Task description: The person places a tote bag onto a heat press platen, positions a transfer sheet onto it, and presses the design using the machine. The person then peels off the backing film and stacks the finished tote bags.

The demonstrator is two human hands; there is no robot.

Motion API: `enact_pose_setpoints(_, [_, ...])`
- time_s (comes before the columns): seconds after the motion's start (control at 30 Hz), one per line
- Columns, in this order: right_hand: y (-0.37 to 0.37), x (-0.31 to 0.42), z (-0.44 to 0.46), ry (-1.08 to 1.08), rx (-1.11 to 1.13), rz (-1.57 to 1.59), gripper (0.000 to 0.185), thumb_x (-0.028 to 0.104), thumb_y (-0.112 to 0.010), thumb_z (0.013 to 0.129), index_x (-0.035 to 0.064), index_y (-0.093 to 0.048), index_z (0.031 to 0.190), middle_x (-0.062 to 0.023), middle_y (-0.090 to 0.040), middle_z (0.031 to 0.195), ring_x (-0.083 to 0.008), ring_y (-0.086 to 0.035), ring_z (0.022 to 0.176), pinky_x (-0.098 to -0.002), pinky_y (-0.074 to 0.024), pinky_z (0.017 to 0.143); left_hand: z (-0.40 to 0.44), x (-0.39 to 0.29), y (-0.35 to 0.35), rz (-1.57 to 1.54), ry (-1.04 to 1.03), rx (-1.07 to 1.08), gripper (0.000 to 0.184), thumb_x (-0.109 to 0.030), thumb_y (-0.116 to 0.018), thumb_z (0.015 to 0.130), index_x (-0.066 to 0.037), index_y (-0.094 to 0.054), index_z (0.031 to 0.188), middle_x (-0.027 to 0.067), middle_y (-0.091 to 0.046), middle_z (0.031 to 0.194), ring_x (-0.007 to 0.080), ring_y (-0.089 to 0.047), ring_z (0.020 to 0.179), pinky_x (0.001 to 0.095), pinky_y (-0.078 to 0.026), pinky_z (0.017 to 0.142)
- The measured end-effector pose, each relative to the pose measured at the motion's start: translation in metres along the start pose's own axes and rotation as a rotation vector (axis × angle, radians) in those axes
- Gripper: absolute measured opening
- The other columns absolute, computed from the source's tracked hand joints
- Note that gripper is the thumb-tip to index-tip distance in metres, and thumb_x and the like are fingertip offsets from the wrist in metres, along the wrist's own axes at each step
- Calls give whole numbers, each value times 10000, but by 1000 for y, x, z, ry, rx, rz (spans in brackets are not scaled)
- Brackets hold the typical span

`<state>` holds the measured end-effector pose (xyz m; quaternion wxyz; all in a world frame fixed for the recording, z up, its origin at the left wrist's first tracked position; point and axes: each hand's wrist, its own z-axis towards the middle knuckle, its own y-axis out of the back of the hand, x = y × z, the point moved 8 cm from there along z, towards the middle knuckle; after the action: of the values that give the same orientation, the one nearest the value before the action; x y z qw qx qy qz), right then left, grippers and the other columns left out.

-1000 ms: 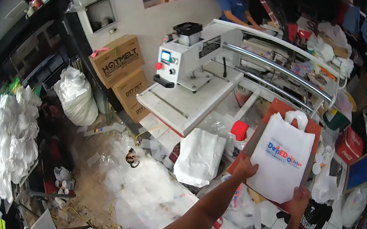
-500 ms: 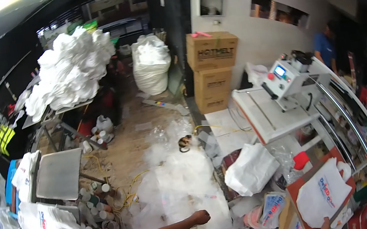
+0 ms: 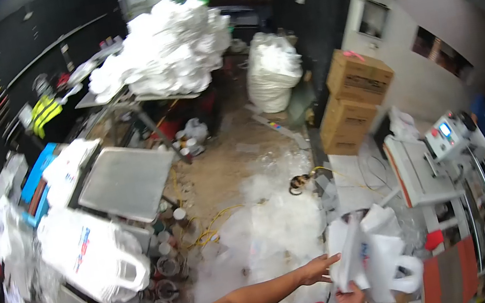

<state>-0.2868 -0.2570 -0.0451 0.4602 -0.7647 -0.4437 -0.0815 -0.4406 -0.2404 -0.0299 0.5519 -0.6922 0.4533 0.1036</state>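
My right hand (image 3: pixel 350 302) grips a white printed bag (image 3: pixel 379 273) by its edge, holding it up at the lower right. The bag is partly folded, with a cut-out handle on its right side. My left hand (image 3: pixel 317 269) reaches toward the bag's left edge with fingers extended; whether the fingertips touch it I cannot make out. Behind it lies another white bag (image 3: pixel 379 219). To the right, an orange-brown board (image 3: pixel 449 276) shows its bare surface.
A press machine with a control box (image 3: pixel 445 133) stands at right, near stacked cardboard boxes (image 3: pixel 350 124). Printed bags (image 3: pixel 82 249) are piled at left by grey flat plates (image 3: pixel 127 182). A cat (image 3: pixel 300 183) and a yellow cord (image 3: pixel 208 231) are on the floor.
My right hand has lifted the printed bag off the board and brought it leftward. My left hand has opened from a fist and moved toward the bag. The view has turned left.
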Motion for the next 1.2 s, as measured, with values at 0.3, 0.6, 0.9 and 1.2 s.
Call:
enact_pose_setpoints(0.3, [-70, -172, 66, -552, 250, -387, 349, 96, -572, 850, 85, -554, 1198, -65, -637, 1100, -222, -600, 915, -354, -514, 712, -141, -11, 155, -84, -357, -927, 1049, -551, -768, 724, 9, -252, 1445, 210, -488, 1339, 291, -536, 1182, 421, -479, 935])
enact_pose_setpoints(0.6, [-99, -300, 122, -969, 407, -688, 329, 75, -598, 879, 90, -543, 1203, -91, -612, 1107, -265, -593, 901, -401, -518, 737, -197, 63, 279, -507, -602, -1248, 965, -400, -848, 712, 5, -284, 1383, 189, -512, 1273, 311, -585, 1095, 479, -534, 874])
enact_pose_setpoints(0.9, [-126, -313, 162, -1093, 567, -916, 424, 80, -669, 852, 91, -531, 1253, -94, -609, 1157, -254, -604, 1004, -395, -553, 750, -190, 63, 236, -851, -528, -1092, 672, -544, -503, 931, -143, -345, 1446, 124, -419, 1444, 354, -412, 1314, 588, -322, 1066])
enact_pose_setpoints(1.2, [-169, -304, 189, -1102, 664, -1194, 487, 121, -718, 832, 154, -510, 1272, -57, -602, 1142, -222, -592, 994, -357, -536, 743, -194, 35, 268, -847, -719, -1062, 758, -600, -533, 903, -135, -320, 1463, 121, -419, 1454, 352, -402, 1322, 562, -328, 1077])
